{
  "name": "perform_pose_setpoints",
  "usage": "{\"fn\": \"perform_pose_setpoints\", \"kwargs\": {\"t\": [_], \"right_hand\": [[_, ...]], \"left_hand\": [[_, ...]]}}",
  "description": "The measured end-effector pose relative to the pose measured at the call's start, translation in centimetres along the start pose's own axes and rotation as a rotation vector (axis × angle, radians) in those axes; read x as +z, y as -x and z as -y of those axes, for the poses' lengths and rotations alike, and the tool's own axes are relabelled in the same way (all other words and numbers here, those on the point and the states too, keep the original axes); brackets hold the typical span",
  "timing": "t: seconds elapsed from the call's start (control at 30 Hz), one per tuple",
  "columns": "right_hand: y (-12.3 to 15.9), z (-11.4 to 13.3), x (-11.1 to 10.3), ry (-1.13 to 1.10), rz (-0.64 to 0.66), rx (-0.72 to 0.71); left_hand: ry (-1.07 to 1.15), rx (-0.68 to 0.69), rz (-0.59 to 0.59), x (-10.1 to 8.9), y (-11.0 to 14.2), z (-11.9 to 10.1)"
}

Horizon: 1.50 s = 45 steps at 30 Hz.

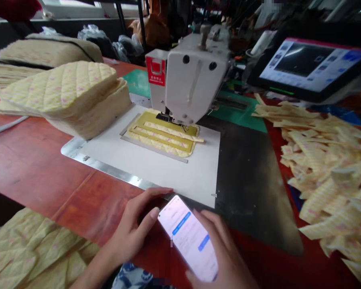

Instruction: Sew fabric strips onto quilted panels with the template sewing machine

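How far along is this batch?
Looks done: quilted yellow pads stacked left of the white sewing machine, cut yellow strips heaped right. In hand: a smartphone in the right hand, left hand beside it. Remaining: yellow quilted piece in a white template board under the machine; stitching unclear.

Beside the left hand (130, 228), a phone (186, 237) is being lit pink and white with blue bars, while yellow cloth (30, 253) with pink spots is being shown left of it.
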State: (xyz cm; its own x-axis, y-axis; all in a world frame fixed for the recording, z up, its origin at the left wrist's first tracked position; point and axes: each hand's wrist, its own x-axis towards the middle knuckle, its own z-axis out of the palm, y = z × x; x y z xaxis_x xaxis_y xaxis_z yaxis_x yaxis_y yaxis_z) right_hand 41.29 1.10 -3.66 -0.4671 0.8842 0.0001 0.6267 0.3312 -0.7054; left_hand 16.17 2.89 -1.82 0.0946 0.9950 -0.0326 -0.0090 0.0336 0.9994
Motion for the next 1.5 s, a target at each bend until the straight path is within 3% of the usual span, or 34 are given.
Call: {"fn": "perform_pose_setpoints", "kwargs": {"t": [0.1,0.23,0.8,1.5], "right_hand": [[0.1,0.1,-0.8,0.055,0.129,-0.038],[-0.4,0.8,-1.3,0.064,0.204,-0.051],[-1.0,1.5,-0.5,0.15,0.128,-0.053],[-1.3,1.5,-0.9,0.165,0.166,-0.09]], "left_hand": [[-0.189,0.075,0.066,-0.3,0.4,-0.2],[-0.229,0.095,0.127,0.0,-0.1,-0.3],[-0.257,0.135,0.233,-0.2,-0.6,-0.3],[-0.266,0.136,0.219,-0.2,-0.6,-0.4]]}}
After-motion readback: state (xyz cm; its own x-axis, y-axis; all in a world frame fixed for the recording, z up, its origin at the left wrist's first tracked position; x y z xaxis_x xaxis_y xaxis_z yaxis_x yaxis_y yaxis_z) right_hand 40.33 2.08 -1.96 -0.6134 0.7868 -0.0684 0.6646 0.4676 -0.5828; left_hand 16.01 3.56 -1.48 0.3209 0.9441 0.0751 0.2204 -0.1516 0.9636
